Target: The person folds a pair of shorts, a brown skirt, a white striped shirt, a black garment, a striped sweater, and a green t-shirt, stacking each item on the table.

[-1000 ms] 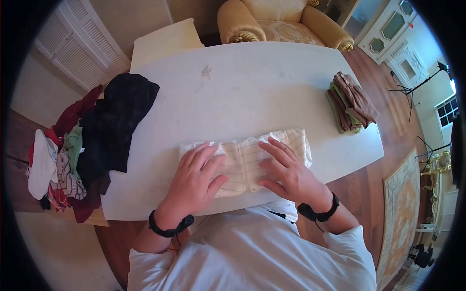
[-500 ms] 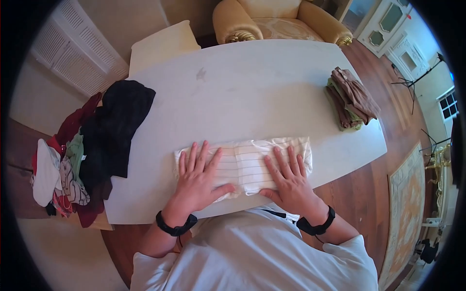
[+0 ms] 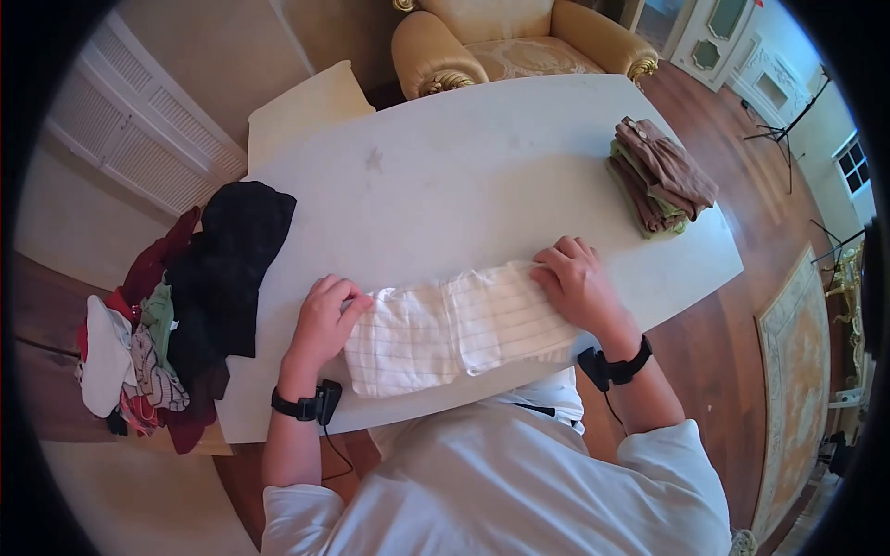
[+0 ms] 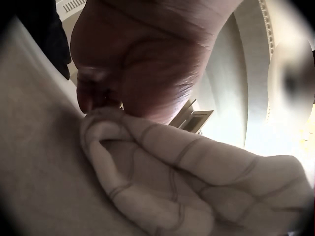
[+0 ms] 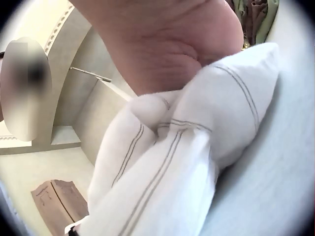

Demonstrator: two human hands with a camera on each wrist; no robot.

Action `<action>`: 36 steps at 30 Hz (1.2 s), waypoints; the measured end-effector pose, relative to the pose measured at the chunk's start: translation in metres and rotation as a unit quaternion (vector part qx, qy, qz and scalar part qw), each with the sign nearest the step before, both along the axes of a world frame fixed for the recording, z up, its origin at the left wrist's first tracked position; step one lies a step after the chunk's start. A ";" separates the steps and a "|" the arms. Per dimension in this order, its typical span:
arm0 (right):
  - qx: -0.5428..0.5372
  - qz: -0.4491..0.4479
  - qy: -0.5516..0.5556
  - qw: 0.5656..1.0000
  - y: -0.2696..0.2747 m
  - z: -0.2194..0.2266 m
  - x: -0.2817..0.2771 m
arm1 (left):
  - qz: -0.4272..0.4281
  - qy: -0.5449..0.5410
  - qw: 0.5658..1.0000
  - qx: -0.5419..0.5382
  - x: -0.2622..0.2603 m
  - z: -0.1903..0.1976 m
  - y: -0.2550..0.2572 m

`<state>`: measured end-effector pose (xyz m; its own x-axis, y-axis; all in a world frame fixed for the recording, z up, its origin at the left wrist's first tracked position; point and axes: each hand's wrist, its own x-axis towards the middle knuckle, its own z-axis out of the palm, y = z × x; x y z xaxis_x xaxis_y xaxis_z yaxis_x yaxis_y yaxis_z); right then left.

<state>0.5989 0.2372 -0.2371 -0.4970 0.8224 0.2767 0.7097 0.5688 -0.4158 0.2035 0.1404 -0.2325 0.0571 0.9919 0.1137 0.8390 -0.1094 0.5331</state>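
Observation:
A folded white garment [image 3: 454,324] with thin dark lines lies in a wide strip near the table's front edge. My left hand [image 3: 323,320] pinches its far left corner between thumb and fingers. At the far right corner, my right hand [image 3: 579,283] holds the fabric with curled fingers. In the left wrist view, the rolled layers of the garment [image 4: 197,172] open under the left hand [image 4: 142,59]. Bulging fabric of the garment [image 5: 162,162] hides the right fingertips in the right wrist view, below the palm [image 5: 172,49].
Loose clothes, with black cloth [image 3: 236,259] and a white piece [image 3: 107,357] among them, lie heaped at the table's left side. A stack of folded brown and green clothes [image 3: 663,176] sits at the far right of the white table [image 3: 445,185]. An armchair [image 3: 528,51] stands beyond.
Both hands were hovering, then lay flat on the garment with fingers spread. They have since moved out to its far corners and grip it there. The garment now lies slightly tilted.

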 end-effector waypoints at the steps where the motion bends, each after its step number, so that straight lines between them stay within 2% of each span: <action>1: 0.004 0.001 0.016 1.000 0.002 -0.005 0.000 | -0.009 0.001 1.000 0.006 0.000 -0.001 0.000; 4: -0.006 -0.006 0.048 0.999 0.009 -0.016 0.007 | 0.079 -0.034 0.995 -0.054 -0.004 -0.001 -0.001; 10: -0.057 -0.013 0.028 0.998 0.010 -0.012 0.018 | 0.113 -0.025 0.987 -0.107 -0.008 0.002 0.000; 13: -0.045 -0.018 0.020 0.999 0.009 -0.004 0.019 | 0.101 0.004 0.995 -0.024 -0.005 0.008 -0.001; 16: 0.008 0.011 0.010 1.000 -0.006 0.012 0.015 | 0.080 0.051 0.995 0.023 0.012 0.033 -0.010; 19: 0.014 0.098 -0.020 0.995 -0.036 0.028 -0.009 | -0.060 0.037 0.997 0.033 0.036 0.033 -0.023; 21: -0.003 0.173 -0.072 0.982 -0.053 0.032 -0.022 | -0.109 0.105 0.988 -0.011 0.059 0.032 -0.033; 22: -0.012 0.166 -0.092 0.982 -0.057 0.027 -0.022 | -0.134 0.138 0.981 -0.033 0.065 0.030 -0.037; 26: -0.027 0.131 -0.137 0.981 -0.057 0.001 -0.016 | -0.085 0.157 0.981 -0.073 0.062 -0.002 -0.044; 36: -0.046 0.112 -0.140 0.983 -0.057 0.006 0.003 | 0.021 0.163 0.980 -0.111 0.032 -0.006 -0.060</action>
<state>0.6022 0.1805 -0.2314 -0.7143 0.6991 0.0339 0.6650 0.6929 -0.2787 0.2352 0.0801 -0.2383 0.0127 0.9923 -0.1232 0.9698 0.0178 0.2433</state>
